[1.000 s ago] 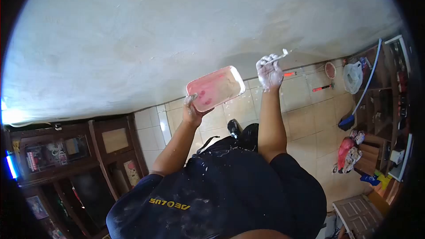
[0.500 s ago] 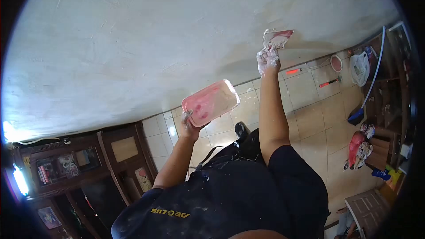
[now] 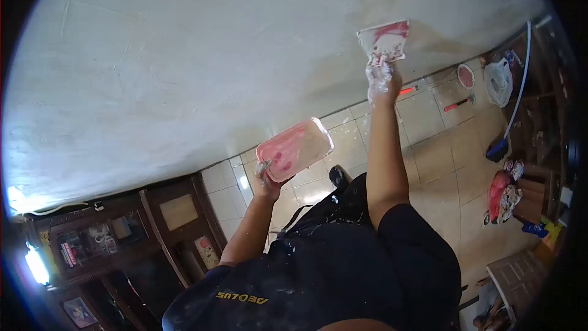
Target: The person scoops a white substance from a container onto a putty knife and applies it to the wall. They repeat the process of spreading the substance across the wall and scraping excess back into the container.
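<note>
My left hand [image 3: 267, 179] grips the near-left corner of a shallow pink tray [image 3: 297, 149], with smears of pale paste inside it. My right hand [image 3: 382, 79], coated in white paste, is closed on a flat scraper [image 3: 387, 40] with a wide blade marked in red and white. The blade is up against or just over the grey-white wall [image 3: 245, 43], near a damp-looking darker patch; whether it touches cannot be told.
On the tiled floor [image 3: 429, 168] lie a red-handled tool [image 3: 456, 105], a round pink container [image 3: 466, 76] and a white plastic bag [image 3: 498, 81]. A blue broom [image 3: 497, 149] leans at the right. Dark wooden cabinet [image 3: 144, 208] stands at the left. Part of another person shows at the lower right.
My right hand has moved slightly up and right, and the scraper's blade now shows more of its broad face. The tray sits slightly lower and further right in view.
</note>
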`<move>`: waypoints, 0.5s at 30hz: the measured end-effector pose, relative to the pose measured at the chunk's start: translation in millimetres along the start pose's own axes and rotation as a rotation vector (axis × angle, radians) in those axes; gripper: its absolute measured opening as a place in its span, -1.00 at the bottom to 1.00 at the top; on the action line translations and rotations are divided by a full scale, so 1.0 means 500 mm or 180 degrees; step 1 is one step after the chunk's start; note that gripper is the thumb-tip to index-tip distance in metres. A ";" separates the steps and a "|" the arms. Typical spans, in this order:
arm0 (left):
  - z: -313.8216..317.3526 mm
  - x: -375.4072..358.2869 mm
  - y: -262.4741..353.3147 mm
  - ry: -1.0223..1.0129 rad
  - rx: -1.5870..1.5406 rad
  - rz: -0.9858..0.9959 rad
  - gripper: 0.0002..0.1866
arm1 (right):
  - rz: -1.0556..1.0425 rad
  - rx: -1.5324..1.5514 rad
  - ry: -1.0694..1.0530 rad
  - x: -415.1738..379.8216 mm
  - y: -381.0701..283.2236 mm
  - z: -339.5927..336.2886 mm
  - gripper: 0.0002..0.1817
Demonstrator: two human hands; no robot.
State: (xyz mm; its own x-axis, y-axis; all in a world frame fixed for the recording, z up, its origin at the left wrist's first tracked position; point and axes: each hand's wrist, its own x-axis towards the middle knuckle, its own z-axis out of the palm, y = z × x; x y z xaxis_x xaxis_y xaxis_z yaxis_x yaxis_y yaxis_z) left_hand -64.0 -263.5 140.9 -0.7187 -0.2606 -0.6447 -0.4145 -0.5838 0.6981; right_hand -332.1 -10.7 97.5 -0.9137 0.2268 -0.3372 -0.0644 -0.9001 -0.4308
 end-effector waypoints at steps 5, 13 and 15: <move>0.029 -0.012 0.004 -0.0156 0.0143 0.0085 -0.20 | -0.0191 -0.0284 0.0458 0.003 0.085 -0.162 -0.71; 0.040 -0.035 0.006 -0.0260 -0.0014 0.0094 -0.20 | 0.0588 0.0775 -0.0053 -0.002 -0.062 -0.090 -0.84; 0.042 -0.042 0.003 -0.0244 -0.0030 0.0072 -0.20 | 0.0537 0.0860 -0.0404 0.024 -0.112 -0.023 -0.84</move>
State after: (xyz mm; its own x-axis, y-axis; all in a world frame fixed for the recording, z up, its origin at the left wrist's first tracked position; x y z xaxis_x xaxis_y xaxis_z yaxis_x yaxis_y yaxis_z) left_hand -61.3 -242.9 162.2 -0.7686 -0.2143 -0.6028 -0.3927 -0.5858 0.7090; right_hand -334.7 46.8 108.2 -0.9621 0.0336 -0.2706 0.0034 -0.9909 -0.1349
